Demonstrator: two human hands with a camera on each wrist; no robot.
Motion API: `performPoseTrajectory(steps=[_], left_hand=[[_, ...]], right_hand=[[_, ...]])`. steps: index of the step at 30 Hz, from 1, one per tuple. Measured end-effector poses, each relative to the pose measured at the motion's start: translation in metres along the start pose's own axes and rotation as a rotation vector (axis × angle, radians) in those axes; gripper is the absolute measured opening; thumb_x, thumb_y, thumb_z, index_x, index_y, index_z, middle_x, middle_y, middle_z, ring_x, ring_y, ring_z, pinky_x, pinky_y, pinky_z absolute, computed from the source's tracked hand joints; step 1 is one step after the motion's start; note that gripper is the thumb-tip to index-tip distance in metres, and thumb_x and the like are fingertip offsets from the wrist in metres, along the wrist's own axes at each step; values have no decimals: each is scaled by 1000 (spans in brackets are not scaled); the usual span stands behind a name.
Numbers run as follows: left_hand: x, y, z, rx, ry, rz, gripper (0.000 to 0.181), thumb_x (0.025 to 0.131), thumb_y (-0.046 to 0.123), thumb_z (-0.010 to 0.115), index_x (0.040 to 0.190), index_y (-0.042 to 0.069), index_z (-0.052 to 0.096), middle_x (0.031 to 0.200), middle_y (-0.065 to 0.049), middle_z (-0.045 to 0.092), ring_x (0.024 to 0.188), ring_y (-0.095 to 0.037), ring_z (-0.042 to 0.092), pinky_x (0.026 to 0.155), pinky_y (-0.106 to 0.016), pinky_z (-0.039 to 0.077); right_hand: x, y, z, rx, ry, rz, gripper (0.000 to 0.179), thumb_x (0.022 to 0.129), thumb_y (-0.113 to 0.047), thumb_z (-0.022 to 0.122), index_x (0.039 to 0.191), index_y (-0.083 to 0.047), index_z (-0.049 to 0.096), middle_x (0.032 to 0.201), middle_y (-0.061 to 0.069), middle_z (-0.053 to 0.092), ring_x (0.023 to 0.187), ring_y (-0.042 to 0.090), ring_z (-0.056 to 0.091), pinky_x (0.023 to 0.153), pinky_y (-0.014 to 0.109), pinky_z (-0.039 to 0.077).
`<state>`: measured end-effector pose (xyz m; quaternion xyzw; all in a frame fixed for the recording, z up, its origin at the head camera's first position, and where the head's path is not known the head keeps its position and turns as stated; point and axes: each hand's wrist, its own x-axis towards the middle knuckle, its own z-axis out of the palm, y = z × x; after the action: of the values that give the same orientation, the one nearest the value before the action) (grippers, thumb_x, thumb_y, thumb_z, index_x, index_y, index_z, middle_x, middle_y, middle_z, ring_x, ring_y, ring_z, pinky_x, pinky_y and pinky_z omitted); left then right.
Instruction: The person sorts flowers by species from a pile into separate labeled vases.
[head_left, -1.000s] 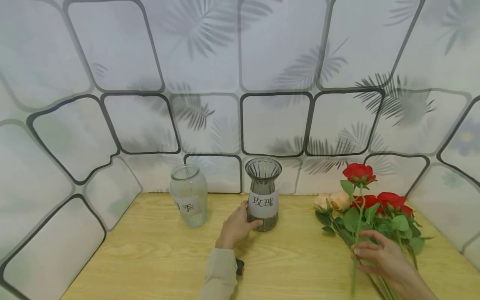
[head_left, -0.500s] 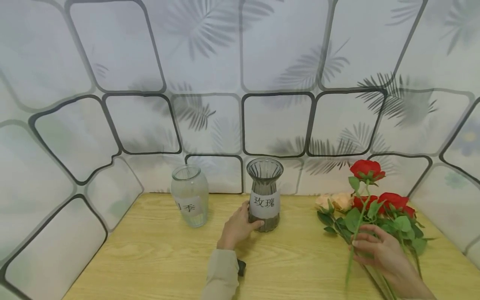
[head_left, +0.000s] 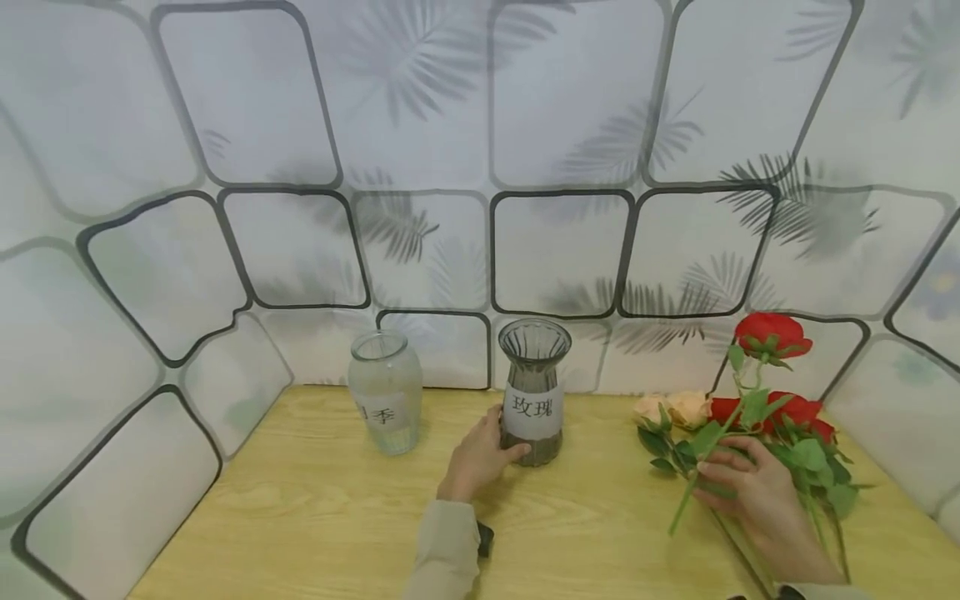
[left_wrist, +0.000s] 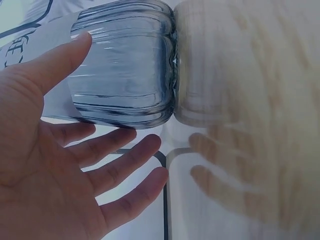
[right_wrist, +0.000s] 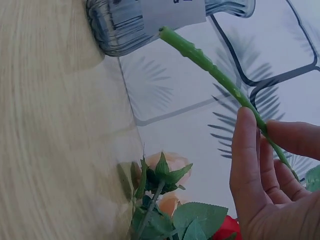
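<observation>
My right hand pinches the green stem of a red artificial rose between thumb and fingers. The bloom points up and right; in the right wrist view the bare stem end juts past my fingertips toward the vase. My left hand is at the lower left of a grey ribbed glass vase, which stands upright with a white label of Chinese characters. The left wrist view shows the thumb across the vase front and the other fingers spread, loosely straight, along its edge.
A clear glass vase, also labelled, stands to the left. Several red roses and pale peach ones lie at the right under my right hand. A patterned cloth wall rises behind the wooden table.
The rose has tilted over to the right in my right hand, its stem end swinging up and left. The left hand stays beside the grey vase while the head view shifts slightly.
</observation>
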<state>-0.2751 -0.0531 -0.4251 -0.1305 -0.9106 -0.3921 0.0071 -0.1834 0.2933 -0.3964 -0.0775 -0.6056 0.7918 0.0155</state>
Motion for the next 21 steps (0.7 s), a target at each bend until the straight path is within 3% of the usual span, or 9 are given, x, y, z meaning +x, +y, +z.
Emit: performPoseTrajectory(steps=[7, 16, 21], left_hand=[[-1, 1, 1, -33, -6, -1, 84, 93, 33, 77, 154, -3, 31, 151, -26, 43, 135, -41, 48, 105, -59, 41], [-1, 0, 7, 28, 23, 31, 82, 93, 35, 76, 151, -5, 34, 149, -25, 46, 132, -40, 52, 101, -57, 46], [-2, 0, 8, 25, 45, 10, 81, 92, 35, 77, 151, -3, 35, 149, -24, 48, 130, -41, 53, 101, -58, 46]], right_hand=[[7, -8, 10, -10, 7, 0, 36, 98, 2, 63, 117, -13, 37, 86, -7, 59, 81, 11, 67, 78, 39, 60], [11, -16, 22, 55, 5, -63, 30, 100, 2, 59, 114, -14, 37, 81, -5, 56, 78, 12, 68, 76, 40, 61], [13, -19, 26, 95, -13, -91, 22, 103, -4, 57, 111, -15, 40, 84, -4, 59, 77, 13, 68, 77, 39, 60]])
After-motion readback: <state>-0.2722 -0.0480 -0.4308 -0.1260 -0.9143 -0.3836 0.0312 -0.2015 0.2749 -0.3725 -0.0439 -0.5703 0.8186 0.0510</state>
